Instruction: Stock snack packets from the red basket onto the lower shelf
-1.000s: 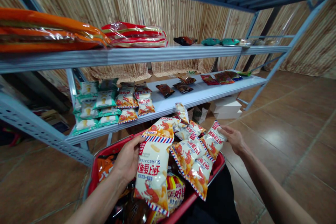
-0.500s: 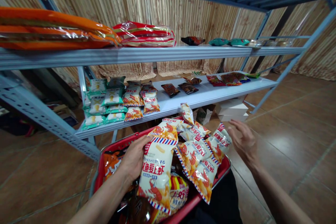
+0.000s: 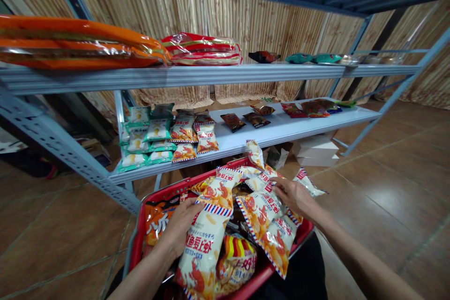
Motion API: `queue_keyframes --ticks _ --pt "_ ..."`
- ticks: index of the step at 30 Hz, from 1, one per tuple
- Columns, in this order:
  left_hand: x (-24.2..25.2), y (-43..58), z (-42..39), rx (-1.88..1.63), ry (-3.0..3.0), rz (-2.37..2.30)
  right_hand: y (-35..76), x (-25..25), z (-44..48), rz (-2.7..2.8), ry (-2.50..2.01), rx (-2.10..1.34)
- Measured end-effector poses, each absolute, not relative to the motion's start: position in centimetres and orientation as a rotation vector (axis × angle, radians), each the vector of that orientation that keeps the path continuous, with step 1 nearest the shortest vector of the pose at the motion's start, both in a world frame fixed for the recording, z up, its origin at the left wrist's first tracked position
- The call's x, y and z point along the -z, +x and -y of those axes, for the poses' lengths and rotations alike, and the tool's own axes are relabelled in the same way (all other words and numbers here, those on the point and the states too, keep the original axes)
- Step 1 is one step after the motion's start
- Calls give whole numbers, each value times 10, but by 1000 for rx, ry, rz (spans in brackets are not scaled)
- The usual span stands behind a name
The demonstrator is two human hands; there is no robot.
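A red basket [image 3: 138, 243] full of snack bags sits in front of me. My left hand [image 3: 183, 227] grips the top edge of a white-and-orange shrimp snack bag [image 3: 201, 248] at the basket's left side. Another such bag [image 3: 221, 187] lies just above it. My right hand [image 3: 290, 194] rests on the pile at the right with bent fingers, touching a shrimp snack bag [image 3: 262, 208]; whether it grips one is unclear. One more bag [image 3: 309, 182] pokes out behind my right wrist.
Green-and-white bags [image 3: 137, 140] and shrimp snack bags [image 3: 207, 137] are stacked on the lower shelf [image 3: 246, 143]. Large orange packs [image 3: 80, 44] lie on the upper shelf [image 3: 197, 74]. White boxes [image 3: 316, 150] stand beneath, at the right.
My right hand has moved left from beside the basket onto the bags. My left hand and its bag have shifted slightly down and left. The view has shifted a little.
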State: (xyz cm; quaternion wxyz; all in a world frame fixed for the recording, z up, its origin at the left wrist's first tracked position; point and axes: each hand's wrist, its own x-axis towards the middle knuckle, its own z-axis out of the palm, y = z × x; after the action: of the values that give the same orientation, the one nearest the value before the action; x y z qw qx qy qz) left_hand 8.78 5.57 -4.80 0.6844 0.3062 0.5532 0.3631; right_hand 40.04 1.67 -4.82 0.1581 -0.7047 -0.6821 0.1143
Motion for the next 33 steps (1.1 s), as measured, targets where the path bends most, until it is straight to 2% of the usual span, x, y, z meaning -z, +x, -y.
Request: queue_keyframes --ticks 9,15,20,23,27,33 --pt "41 79 -52 -878 855 -1292 409 61 -32 1461 -1731 -843" --pt "45 65 -50 -848 1060 -1343 405 5 -32 1232 -1466 -1199" --pt "32 67 -47 -1015 1317 -1388 387 -44 -41 1245 -1441 -1172" --pt "10 79 -38 -1089 1365 -1198 365 -53 -53 1359 -1353 -1195" --pt "-8 92 -28 -977 1217 -1046 335 -54 -67 1544 -1307 -1162" --pt "1 95 -26 -828 1049 -1008 315 -58 -78 1691 -1277 -1072"
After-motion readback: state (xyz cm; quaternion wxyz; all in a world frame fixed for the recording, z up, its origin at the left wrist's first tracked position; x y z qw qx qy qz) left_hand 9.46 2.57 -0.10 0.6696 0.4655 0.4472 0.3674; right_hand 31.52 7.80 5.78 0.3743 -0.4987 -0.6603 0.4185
